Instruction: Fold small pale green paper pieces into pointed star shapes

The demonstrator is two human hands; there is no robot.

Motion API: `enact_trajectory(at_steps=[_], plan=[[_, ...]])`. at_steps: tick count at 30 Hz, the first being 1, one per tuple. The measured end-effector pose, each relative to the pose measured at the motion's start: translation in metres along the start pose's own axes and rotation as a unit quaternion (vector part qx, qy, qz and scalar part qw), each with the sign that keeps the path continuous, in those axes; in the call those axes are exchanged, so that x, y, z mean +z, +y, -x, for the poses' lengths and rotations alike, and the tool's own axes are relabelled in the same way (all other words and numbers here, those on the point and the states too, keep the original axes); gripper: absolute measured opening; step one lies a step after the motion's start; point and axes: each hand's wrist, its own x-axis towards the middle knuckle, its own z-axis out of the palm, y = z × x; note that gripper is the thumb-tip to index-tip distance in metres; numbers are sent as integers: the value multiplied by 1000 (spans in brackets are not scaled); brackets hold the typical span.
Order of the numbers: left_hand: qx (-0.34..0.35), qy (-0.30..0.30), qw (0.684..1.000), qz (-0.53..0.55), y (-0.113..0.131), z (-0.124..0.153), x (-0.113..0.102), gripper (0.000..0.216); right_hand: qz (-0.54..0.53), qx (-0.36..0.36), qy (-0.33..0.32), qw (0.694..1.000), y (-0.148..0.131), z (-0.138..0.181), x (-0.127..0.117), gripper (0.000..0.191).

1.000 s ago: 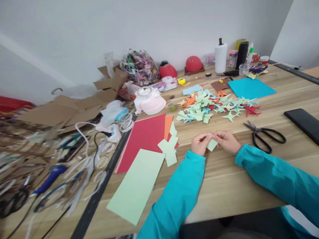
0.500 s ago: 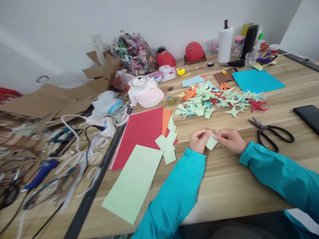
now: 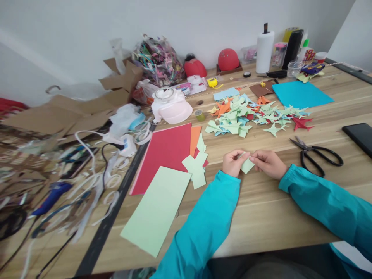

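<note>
Head view: the left hand [image 3: 231, 163] and right hand [image 3: 269, 164] meet over the near side of the tabletop [image 3: 255, 228], the fingers of both closed on opposite edges of a small green paper [image 3: 247, 166]. Whether the paper touches the wood, I cannot tell.

Just beyond lies a heap of folded shapes [image 3: 236, 114] in green, orange, red and blue, with a blue sheet [image 3: 302, 95] behind its right part. Scissors [image 3: 319, 150] lie near the right sleeve, blades slightly parted, with a phone [image 3: 360, 135] farther right. Left of the hands, cut green pieces [image 3: 198, 168] overlap a red sheet [image 3: 167, 153]; a long green sheet [image 3: 157, 211] covers its near corner and reaches close to the left sleeve. A cap [image 3: 176, 110] sits behind these. Past a dark strip [image 3: 106, 224], cables, a glue gun [image 3: 52, 198] and cardboard [image 3: 66, 116] crowd the left side.

Print on the blue packet [image 3: 312, 68] at back right is too blurred to read, and blue marks on the white plug [image 3: 128, 145] are too small.
</note>
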Motion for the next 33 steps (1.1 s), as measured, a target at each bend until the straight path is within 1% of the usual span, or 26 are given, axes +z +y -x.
enact_trajectory(at_steps=[4,7,10,13,15,17,19,22,24,26,28,31,33], plan=[[-34,5,998,53,5,2,4,23,34,-12,19,999,-4,0,-1,38],[-50,8,996,73,10,4,5,26,44,-21,25,998,-4,0,-1,40],[-43,13,996,75,10,3,5,26,38,-25,30,999,-3,-1,-1,42],[-46,27,994,97,8,1,4,29,3,-7,50,999,-2,-2,-2,43],[-65,11,992,108,7,1,4,37,-29,15,83,996,-2,-2,-3,44],[-70,-28,993,91,7,2,3,47,-59,37,115,991,-1,-3,-4,43],[-56,-46,995,69,8,3,3,51,-83,51,125,987,-1,-3,-4,43],[-39,-41,997,48,9,4,3,53,-124,60,99,986,-1,-3,-3,39],[-42,-49,997,32,9,4,3,54,-152,60,78,983,1,-4,-3,35],[-44,-59,997,24,9,4,3,56,-168,57,71,982,2,-4,-2,35],[-34,-64,997,30,8,4,3,64,-169,55,80,981,4,-5,-2,35],[12,-69,997,42,8,5,4,82,-164,59,103,979,6,-7,-2,35],[43,-74,996,36,8,7,4,86,-166,62,117,977,7,-7,-2,35]])
